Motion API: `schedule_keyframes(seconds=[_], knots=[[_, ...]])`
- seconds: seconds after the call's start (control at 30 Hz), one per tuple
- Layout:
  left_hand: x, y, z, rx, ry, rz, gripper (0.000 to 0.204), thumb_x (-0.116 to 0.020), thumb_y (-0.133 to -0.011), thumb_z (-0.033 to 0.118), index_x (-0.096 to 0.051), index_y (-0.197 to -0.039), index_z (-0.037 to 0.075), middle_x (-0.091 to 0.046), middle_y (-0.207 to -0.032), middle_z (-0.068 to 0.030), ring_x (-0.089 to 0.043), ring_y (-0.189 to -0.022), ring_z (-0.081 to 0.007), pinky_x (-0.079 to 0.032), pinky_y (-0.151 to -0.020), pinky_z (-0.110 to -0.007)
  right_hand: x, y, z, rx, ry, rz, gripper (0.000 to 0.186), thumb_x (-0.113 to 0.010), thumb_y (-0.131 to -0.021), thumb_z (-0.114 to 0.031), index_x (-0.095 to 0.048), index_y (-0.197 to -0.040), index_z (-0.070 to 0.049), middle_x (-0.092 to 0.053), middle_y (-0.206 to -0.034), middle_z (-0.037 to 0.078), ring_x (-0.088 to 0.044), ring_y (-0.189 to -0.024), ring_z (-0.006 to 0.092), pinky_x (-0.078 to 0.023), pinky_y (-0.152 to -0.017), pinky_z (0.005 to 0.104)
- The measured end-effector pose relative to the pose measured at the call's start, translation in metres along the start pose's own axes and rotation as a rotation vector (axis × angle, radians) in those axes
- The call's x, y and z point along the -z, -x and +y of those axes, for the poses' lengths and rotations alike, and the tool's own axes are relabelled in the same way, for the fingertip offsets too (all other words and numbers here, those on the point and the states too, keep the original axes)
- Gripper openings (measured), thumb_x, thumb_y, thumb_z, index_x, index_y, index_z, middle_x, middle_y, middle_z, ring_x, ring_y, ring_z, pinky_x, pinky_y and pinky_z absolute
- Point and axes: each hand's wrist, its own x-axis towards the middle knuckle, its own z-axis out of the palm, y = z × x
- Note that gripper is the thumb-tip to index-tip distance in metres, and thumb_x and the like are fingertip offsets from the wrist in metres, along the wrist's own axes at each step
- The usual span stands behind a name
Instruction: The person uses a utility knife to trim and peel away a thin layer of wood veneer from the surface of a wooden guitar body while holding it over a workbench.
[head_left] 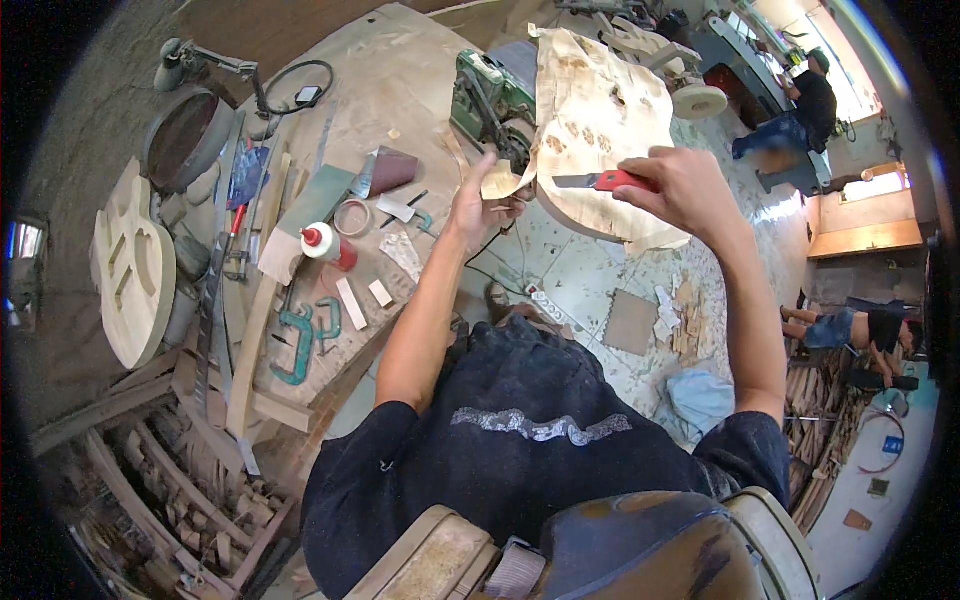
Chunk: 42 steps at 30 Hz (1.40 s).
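Observation:
A pale sheet of burl veneer (600, 110) with dark knots, its edges wavy, lies over a rounded wooden board beside a green vise (482, 105). My right hand (690, 190) is closed round the red handle of a knife (612, 181). Its blade points left and lies against the veneer near the board's near edge. My left hand (474, 208) pinches a loose strip of veneer (508, 182) at the left edge of the sheet, just below the vise. Part of this hand's fingers is hidden behind the strip.
The bench (380, 90) on the left carries a glue bottle (328, 246), green clamps (296, 345), sandpaper and wood strips. A guitar body (135, 265) stands far left. A power strip (550, 308) and a blue cloth (695, 402) lie on the floor. Two people are at right.

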Motion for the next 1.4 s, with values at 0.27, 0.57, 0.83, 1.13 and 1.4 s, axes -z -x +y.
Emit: schedule_keyframes(seconds=[0.27,0.57,0.83,1.13,1.4], knots=[[-0.027,0.019,0.008,-0.048,-0.313,0.130,0.045,-0.067,-0.094,0.043,-0.074,-0.103,0.000,-0.073,-0.091,-0.0057,-0.066,-0.078,-0.0125,-0.050,-0.073,-0.024,0.009,-0.058,0.003,0.227,0.146,-0.197,0.035,-0.075,-0.082,-0.043,-0.074,-0.086,-0.009,-0.064,-0.068,0.012,-0.063,-0.066,0.0341,-0.049,-0.060,0.0444],[-0.032,0.015,-0.024,0.023,0.101,0.124,0.034,-0.060,-0.100,0.028,-0.062,-0.122,0.001,-0.072,-0.110,-0.0087,-0.070,-0.097,-0.0176,-0.057,-0.088,-0.037,0.021,-0.090,-0.016,0.274,0.216,-0.263,0.037,-0.080,-0.077,-0.042,-0.075,-0.072,-0.006,-0.067,-0.067,0.017,-0.066,-0.066,0.0371,-0.050,-0.062,0.0456],[-0.029,0.012,-0.029,0.008,0.193,0.093,0.036,-0.057,-0.101,0.024,-0.059,-0.127,-0.001,-0.070,-0.118,-0.0131,-0.070,-0.105,-0.0213,-0.059,-0.094,-0.046,0.022,-0.103,-0.013,0.302,0.241,-0.309,0.029,-0.079,-0.077,-0.037,-0.078,-0.080,-0.009,-0.068,-0.068,0.015,-0.067,-0.068,0.0355,-0.050,-0.062,0.0449],[-0.028,0.010,-0.034,-0.033,0.208,0.074,0.036,-0.060,-0.101,0.022,-0.059,-0.124,-0.005,-0.071,-0.114,-0.0131,-0.071,-0.100,-0.0203,-0.060,-0.090,-0.038,0.018,-0.112,-0.015,0.285,0.273,-0.335,0.035,-0.078,-0.078,-0.044,-0.078,-0.079,-0.009,-0.068,-0.068,0.016,-0.067,-0.068,0.0362,-0.050,-0.062,0.0452],[-0.035,0.013,-0.033,-0.033,0.213,0.136,0.028,-0.062,-0.101,0.022,-0.061,-0.115,-0.002,-0.071,-0.107,-0.0094,-0.071,-0.094,-0.0178,-0.060,-0.086,-0.035,-0.002,-0.120,-0.027,0.366,0.343,-0.278,0.049,-0.077,-0.078,-0.048,-0.073,-0.072,0.000,-0.067,-0.067,0.019,-0.067,-0.066,0.0386,-0.051,-0.061,0.0461]])
